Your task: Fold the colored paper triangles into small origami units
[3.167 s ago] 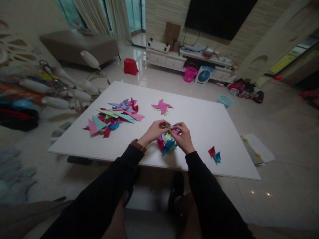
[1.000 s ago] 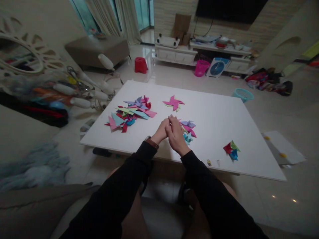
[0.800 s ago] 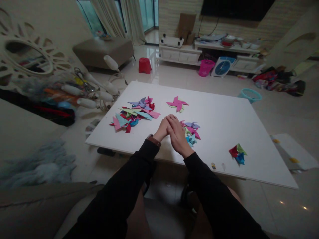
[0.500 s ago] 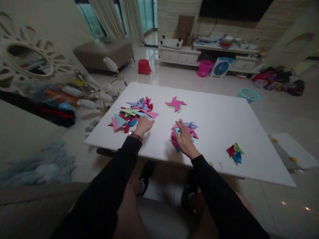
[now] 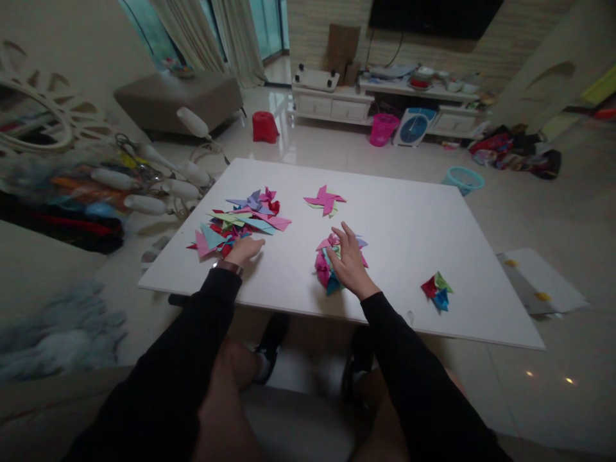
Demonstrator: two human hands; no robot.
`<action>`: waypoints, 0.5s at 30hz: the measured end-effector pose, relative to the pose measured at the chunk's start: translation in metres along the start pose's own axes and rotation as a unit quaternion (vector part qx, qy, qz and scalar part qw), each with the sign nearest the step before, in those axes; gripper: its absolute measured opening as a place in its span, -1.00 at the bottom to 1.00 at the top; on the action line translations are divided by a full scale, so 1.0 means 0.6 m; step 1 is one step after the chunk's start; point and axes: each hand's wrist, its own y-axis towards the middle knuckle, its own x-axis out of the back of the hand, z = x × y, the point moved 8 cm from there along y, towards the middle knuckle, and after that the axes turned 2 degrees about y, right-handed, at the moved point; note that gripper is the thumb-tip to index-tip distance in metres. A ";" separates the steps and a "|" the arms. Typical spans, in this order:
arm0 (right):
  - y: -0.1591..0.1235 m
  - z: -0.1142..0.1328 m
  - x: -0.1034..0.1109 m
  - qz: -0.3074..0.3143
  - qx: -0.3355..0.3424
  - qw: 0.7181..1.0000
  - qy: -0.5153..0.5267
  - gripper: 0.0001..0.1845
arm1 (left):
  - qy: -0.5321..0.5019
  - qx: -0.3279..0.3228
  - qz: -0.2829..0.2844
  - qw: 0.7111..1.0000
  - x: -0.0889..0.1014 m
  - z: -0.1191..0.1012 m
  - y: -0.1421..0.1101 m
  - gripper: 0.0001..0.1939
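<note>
My left hand point(image 5: 245, 251) is at the near right edge of a heap of folded paper pieces point(image 5: 230, 219) in pink, green, light blue, red and purple. Its thumb sticks out to the right, while the other fingers are turned down and mostly hidden. Over a smaller cluster of origami pieces point(image 5: 323, 262) in pink, teal and purple, my right hand point(image 5: 350, 264) is spread open, covering part of it. Beyond them lies a pink and green paper pinwheel point(image 5: 326, 200). A small red, green and blue origami group point(image 5: 438, 290) lies at the right.
The pieces lie on a white table point(image 5: 394, 218). Past its far edge stand a red stool point(image 5: 264, 127), a pink basket point(image 5: 384, 130) and a fan point(image 5: 413, 127). A blue basket point(image 5: 464, 179) is by the far right corner. A lamp point(image 5: 180, 188) stands left.
My left hand has moved toward me and left relative to the heap. My right hand stays over the small cluster, fingers a little more spread. The view has shifted slightly right.
</note>
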 end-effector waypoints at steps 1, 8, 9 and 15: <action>0.002 0.001 0.002 -0.003 0.000 1.000 0.001 -0.48 | -0.002 -0.003 -0.002 1.000 0.000 -0.007 -0.001 -0.52; 0.027 0.009 0.032 -0.063 -0.012 0.998 0.000 -0.66 | -0.159 -0.316 -0.134 0.926 0.031 -0.197 -0.088 -0.71; 0.030 0.006 0.036 -0.072 -0.024 0.997 -0.002 -0.71 | -0.178 -0.370 -0.138 0.901 0.034 -0.229 -0.110 -0.73; 0.037 -0.026 0.039 -0.083 -0.102 0.990 -0.047 -0.83 | -0.206 -0.502 -0.111 0.832 0.032 -0.329 -0.183 -0.64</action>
